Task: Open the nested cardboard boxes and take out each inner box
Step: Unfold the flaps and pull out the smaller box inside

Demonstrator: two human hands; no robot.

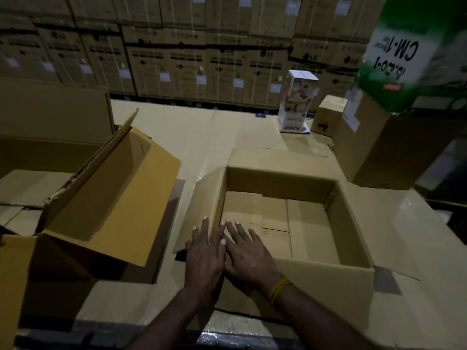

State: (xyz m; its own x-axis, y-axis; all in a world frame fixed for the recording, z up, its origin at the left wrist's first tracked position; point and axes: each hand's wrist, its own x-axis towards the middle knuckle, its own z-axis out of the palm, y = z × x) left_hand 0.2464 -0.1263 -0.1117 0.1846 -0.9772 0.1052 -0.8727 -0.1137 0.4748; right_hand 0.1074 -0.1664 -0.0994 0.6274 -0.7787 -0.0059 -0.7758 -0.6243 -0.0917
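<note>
- An open brown cardboard box (285,218) is seen in the middle of the cardboard-covered counter (202,137); all its flaps are folded outward, and only its bare bottom panels are visible inside.
- The left hand (204,258) is laid flat, fingers straight, on the box's left flap and near-left corner; nothing is gripped by it.
- The right hand (249,256) is laid beside it, touching it, with fingers spread over the near-left corner and reaching into the box; nothing is held. A yellow band (279,290) is worn on that wrist.
- A larger, deeper brown cardboard box with orange-brown inner flaps (101,198) stands open to the left, near the first box but apart from it; its inside is hidden by the raised flap.
- A green-and-white printed carton (414,54) is seen blurred at the upper right, above a tall plain brown carton (384,152); whether it is resting or moving cannot be told.
- A small white printed carton (297,102) and a small brown carton (328,114) stand at the far end, before a wall of stacked brown cartons (177,46).
- The task is judged well advanced: two boxes are opened, and the middle one appears emptied. Whether any closed inner box remains cannot be told.
</note>
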